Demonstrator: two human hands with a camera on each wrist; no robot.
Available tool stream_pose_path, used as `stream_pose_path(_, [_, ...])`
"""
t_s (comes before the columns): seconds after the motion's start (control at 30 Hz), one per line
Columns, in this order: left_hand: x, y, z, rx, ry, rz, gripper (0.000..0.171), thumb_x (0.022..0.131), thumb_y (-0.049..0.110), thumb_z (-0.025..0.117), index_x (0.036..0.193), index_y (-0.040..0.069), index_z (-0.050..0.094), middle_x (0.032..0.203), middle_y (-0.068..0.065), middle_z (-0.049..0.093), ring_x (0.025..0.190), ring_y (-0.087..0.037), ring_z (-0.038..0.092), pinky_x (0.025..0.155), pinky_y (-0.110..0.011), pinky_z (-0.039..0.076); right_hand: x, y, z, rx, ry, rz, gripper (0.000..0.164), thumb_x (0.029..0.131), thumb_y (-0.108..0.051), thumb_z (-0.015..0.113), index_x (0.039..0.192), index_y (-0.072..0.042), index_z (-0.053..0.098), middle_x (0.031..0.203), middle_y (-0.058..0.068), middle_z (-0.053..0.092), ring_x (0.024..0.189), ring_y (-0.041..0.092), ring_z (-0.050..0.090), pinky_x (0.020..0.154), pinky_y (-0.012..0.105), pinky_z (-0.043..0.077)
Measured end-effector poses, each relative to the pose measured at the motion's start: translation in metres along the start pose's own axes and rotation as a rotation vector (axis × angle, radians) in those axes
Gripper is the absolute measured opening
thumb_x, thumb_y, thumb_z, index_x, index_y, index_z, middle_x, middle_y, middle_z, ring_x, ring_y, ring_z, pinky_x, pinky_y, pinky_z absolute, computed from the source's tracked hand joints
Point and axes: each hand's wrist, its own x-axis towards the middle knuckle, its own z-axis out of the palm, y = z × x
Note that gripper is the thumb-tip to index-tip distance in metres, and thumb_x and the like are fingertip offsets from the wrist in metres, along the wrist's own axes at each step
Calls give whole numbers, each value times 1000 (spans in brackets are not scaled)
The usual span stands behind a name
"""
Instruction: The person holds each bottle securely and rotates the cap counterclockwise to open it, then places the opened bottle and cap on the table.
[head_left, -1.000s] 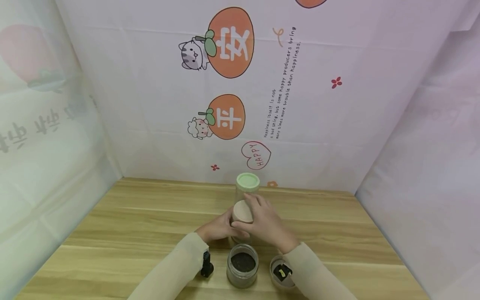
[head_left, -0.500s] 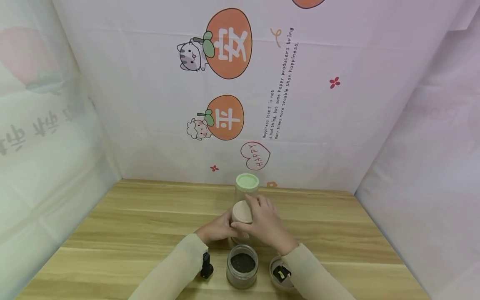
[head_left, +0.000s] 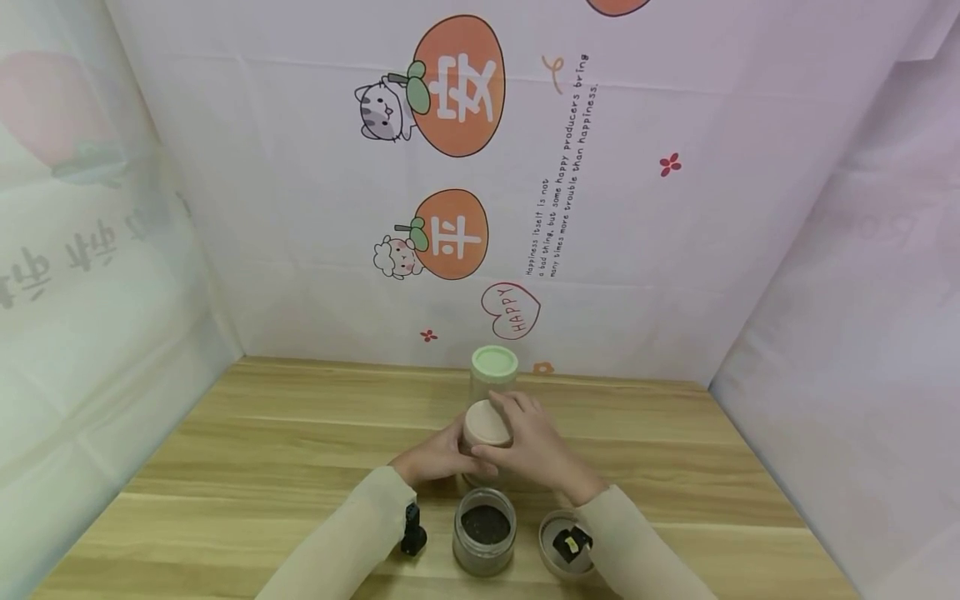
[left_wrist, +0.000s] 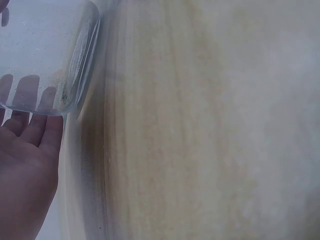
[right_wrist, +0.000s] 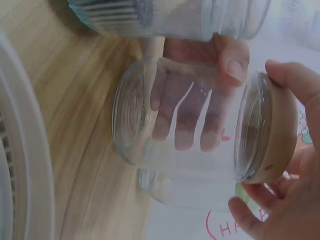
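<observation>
In the head view my left hand (head_left: 435, 457) grips the side of a clear glass jar (right_wrist: 190, 120), its fingers seen through the glass in the right wrist view. A beige lid (head_left: 486, 422) sits on the jar's mouth, and my right hand (head_left: 536, 446) holds this lid by its rim, thumb and fingers spread round it. The jar looks see-through, with a few specks near its base. Seen from the left wrist, the jar's bottom corner (left_wrist: 75, 75) lies beyond my fingers. Whether the base touches the table cannot be told.
Nearer to me stands an open glass jar (head_left: 484, 533) with dark contents. Right of it lies an upturned pale lid (head_left: 555, 568), partly covered by my right sleeve and a black wrist device. Behind the hands is a jar with a green lid (head_left: 495, 362), close to the printed cloth backdrop.
My right hand has turned slightly on the lid, its wrist shifting a little to the right, and more of the lid's top shows. The left hand stays round the jar.
</observation>
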Motion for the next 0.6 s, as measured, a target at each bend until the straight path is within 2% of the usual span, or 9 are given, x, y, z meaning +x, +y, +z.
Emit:
stream_pose_path(0.17, [-1,1,1,10,7,-10,91,88,24,80,157,19,21,145,-4,44,132,-20,44,111,-40,36,2,6,-4,55,-67,-25,83,83,-40,82,148,-3,46,145,16,49,126,33,49,96,48,49])
stream_pose_path(0.33, [-1,2,1,36,25,-28,93,87,25,81,157,20,20,146,-3,42,134,-21,42,113,-43,33,4,12,-9,104,-141,-38,80,85,-38,79,150,-4,45,150,13,44,129,31,47,96,48,48])
stream_pose_path(0.6, [-1,3,2,64,37,-33,99,87,23,81,160,22,15,149,-3,39,136,-20,40,115,-44,30,7,14,-11,219,-222,-60,77,85,-22,72,153,-5,40,158,12,33,136,32,39,103,53,42])
